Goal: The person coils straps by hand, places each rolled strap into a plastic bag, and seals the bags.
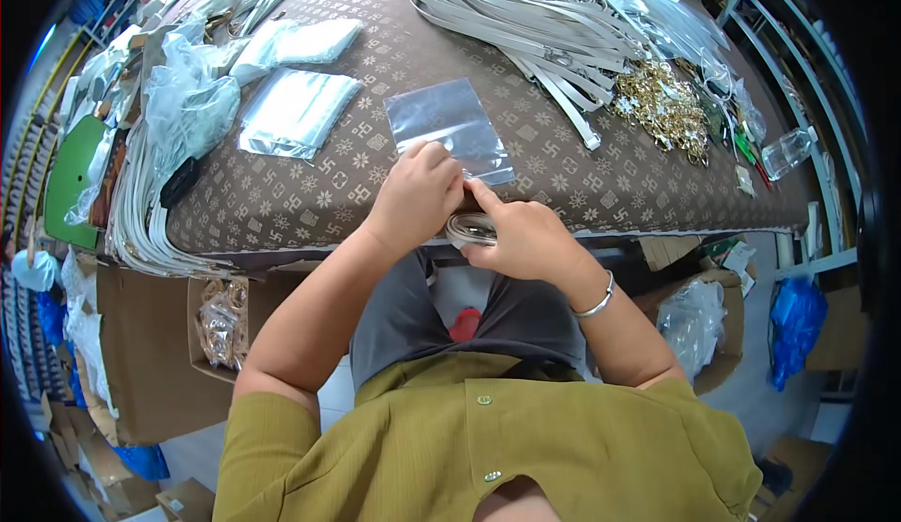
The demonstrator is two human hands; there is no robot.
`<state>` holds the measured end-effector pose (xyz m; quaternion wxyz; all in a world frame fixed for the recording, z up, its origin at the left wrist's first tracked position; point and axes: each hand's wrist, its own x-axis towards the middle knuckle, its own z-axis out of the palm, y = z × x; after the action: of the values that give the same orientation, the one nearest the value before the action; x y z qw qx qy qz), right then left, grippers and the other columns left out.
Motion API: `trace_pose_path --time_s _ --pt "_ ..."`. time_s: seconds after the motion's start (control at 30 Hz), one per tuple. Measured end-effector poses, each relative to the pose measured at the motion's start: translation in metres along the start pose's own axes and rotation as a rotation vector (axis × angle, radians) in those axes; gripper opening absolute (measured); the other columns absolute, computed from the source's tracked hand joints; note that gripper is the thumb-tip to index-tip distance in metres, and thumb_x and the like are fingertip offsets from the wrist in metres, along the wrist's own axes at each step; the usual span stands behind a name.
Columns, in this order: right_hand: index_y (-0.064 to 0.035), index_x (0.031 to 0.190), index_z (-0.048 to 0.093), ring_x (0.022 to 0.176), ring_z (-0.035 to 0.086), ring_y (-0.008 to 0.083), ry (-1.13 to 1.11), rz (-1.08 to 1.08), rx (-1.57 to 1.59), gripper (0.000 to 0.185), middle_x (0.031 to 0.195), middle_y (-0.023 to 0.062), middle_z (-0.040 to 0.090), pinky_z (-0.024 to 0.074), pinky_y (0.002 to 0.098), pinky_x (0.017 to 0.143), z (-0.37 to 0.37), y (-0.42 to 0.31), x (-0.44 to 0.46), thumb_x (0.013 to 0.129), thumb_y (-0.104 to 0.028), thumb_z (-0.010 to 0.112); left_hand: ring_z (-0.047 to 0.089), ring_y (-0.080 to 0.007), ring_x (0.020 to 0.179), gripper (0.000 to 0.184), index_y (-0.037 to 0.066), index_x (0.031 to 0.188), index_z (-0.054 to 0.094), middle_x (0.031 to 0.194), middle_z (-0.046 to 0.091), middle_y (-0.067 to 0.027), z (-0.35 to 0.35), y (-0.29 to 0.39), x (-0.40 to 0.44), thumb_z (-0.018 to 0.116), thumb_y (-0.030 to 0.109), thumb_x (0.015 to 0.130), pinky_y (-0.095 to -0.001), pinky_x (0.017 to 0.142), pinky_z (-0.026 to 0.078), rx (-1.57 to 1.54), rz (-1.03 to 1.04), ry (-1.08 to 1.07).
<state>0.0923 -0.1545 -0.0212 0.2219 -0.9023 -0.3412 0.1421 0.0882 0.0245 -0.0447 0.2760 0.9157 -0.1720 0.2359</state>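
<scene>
Presently, your right hand (530, 231) grasped the coiled strap (472, 228) at the middle of the near edge of the table (563, 189), with the index finger stretched toward the clear bag (441, 118). Your left hand (422, 184) lay over the near end of this bag, its fingers bent down; the fingertips were hidden, so I could not tell if they pinched the film.

In my judgement, the coil could spring open if your right grip became loose, because a rolled strap tends to unwind. Being so close to the edge, it could then drop toward your lap. The thin bag could also crease or slide, if your fingers pulled on one layer only.

As for the surroundings, a stack of bags (300, 114) lay toward the left edge, and a black object (180, 182) was near the left corner. Toward the far edge lay a big bundle of straps (526, 15), whose ends came down to the right of your bag. Gold metal pieces (662, 109) were heaped toward the right edge, and a plastic bottle (788, 151) was near the right corner. Only your own fingers stood between coil and bag.
</scene>
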Motion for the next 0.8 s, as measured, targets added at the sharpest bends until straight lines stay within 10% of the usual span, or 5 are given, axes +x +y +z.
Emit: trace_pose_path --time_s 0.23,0.47,0.77,0.8 --pt "-0.0037 0.135 0.033 0.071 0.063 0.0367 -0.012 -0.010 -0.103 0.081 0.080 0.0219 0.064 0.0500 0.0419 0.069 -0.002 -0.001 0.000 0.068 -0.038 0.063 0.055 -0.0294 0.081 0.010 0.000 0.077 0.064 0.080 0.059 -0.0129 0.001 0.004 0.015 0.064 0.010 0.074 -0.0374 0.075 0.046 0.068 0.021 0.212" --pt "-0.0063 0.137 0.031 0.069 0.063 0.0355 -0.001 -0.059 -0.177 0.082 0.076 0.0209 0.063 0.0500 0.0413 0.068 0.006 0.006 -0.002 0.069 -0.038 0.063 0.059 -0.0296 0.081 0.016 0.000 0.087 0.066 0.086 0.063 -0.0146 -0.031 0.002 0.035 0.062 0.011 0.076 -0.0343 0.074 0.048 -0.140 -0.092 -0.534" --pt "-0.0068 0.137 0.031 0.068 0.063 0.0354 -0.016 -0.043 -0.206 0.081 0.073 0.0196 0.063 0.0500 0.0405 0.066 0.001 0.002 -0.001 0.069 -0.038 0.064 0.060 -0.0275 0.076 0.012 0.001 0.083 0.065 0.079 0.062 -0.0143 -0.019 -0.010 0.040 0.062 0.009 0.075 -0.0333 0.070 0.048 0.004 0.001 -0.482" --pt "-0.0068 0.137 0.031 0.068 0.063 0.0354 -0.013 -0.039 -0.203 0.081 0.073 0.0196 0.063 0.0500 0.0405 0.066 0.002 0.003 -0.001 0.069 -0.038 0.064 0.060 -0.0277 0.075 0.012 0.001 0.083 0.065 0.078 0.062 -0.0141 -0.020 -0.009 0.044 0.062 0.009 0.075 -0.0337 0.069 0.048 -0.059 -0.103 -0.235"
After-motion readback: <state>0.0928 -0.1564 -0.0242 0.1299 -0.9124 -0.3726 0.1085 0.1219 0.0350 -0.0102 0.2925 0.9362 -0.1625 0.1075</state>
